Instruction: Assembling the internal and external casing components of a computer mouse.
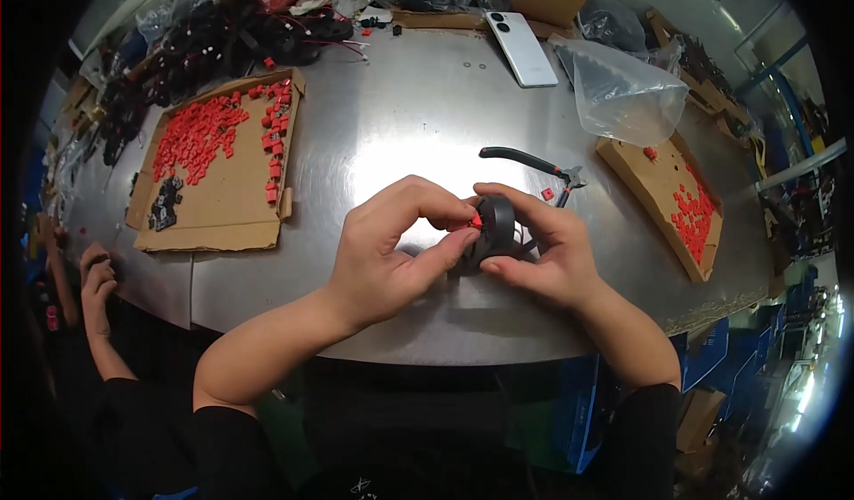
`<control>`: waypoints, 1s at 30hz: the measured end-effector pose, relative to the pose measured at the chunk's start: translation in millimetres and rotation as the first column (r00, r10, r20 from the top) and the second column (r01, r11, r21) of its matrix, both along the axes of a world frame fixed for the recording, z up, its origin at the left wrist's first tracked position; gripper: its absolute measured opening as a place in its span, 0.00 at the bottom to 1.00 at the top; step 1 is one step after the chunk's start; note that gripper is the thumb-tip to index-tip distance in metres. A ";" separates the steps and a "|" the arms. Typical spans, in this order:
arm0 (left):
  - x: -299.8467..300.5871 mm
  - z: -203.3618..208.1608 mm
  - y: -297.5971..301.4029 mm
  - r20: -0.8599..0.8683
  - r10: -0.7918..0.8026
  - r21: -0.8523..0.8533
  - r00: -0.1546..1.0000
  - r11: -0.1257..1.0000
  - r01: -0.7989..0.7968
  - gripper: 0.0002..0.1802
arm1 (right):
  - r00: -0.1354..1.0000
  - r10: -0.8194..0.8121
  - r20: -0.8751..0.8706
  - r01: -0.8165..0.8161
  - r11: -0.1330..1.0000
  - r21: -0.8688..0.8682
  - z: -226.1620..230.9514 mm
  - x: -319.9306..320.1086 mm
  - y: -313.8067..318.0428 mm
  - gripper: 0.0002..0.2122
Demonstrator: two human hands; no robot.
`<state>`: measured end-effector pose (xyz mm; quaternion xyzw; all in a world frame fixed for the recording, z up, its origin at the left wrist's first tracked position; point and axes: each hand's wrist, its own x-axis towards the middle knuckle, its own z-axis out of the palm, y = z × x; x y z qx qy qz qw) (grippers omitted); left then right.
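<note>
black round part (pixel 495 230) is held over the near middle of the steel table (pixel 400 117), gripped from the right by the right hand (pixel 544 249), fingers curled around its rim and thumb underneath. a small red piece (pixel 474 222) is pinched between thumb and forefinger of the left hand (pixel 391 251) and is pressed against the left face of the black part. both hands are closed on their items, touching each other at the fingertips.

pliers with black and red handles (pixel 532 164) are laid just beyond the hands, jaws to the right; one loose red piece (pixel 547 194) lies beside them. flat cardboard tray (pixel 213 206) at far left is covered with many red pieces plus a small cluster of black ones at its near left. second cardboard tray (pixel 658 206) at right carries more red pieces. clear plastic bag (pixel 623 95) sits at far right, white phone (pixel 521 48) face down at far centre, tangle of black parts and wires (pixel 231 37) at far left. another person's hand (pixel 96 286) is seen at the left table edge.
</note>
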<state>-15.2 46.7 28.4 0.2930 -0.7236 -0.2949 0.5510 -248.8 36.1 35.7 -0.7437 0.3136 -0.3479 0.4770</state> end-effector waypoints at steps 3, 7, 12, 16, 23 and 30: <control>5.6 -0.4 2.7 -0.015 -0.060 0.332 0.998 0.941 0.062 0.09 | 0.988 -0.068 -0.139 0.054 0.994 -0.100 7.0 4.2 6.3 0.33; 1.0 -0.2 1.5 -0.115 -0.145 0.371 0.983 0.912 0.178 0.08 | 0.997 -0.075 0.030 0.077 0.995 -0.056 -1.9 -1.8 3.6 0.30; 3.4 3.1 -0.3 -0.334 -0.164 0.576 0.928 0.744 0.339 0.08 | 0.995 -0.061 0.085 0.058 0.998 0.034 -3.5 3.1 5.7 0.29; 2.5 1.5 -0.6 -0.404 -0.129 0.550 0.905 0.757 0.353 0.08 | 0.969 -0.059 0.239 0.027 0.991 0.132 -8.1 3.6 2.8 0.29; 3.7 -1.1 0.4 -0.247 -0.072 0.488 0.966 0.853 0.188 0.07 | 0.962 -0.153 0.226 0.081 0.951 0.298 -7.8 4.2 4.5 0.41; 3.7 -3.7 -2.2 -0.091 -0.079 0.203 0.993 0.974 0.096 0.11 | 0.977 -0.140 0.163 0.095 0.962 0.255 -6.2 5.8 6.0 0.39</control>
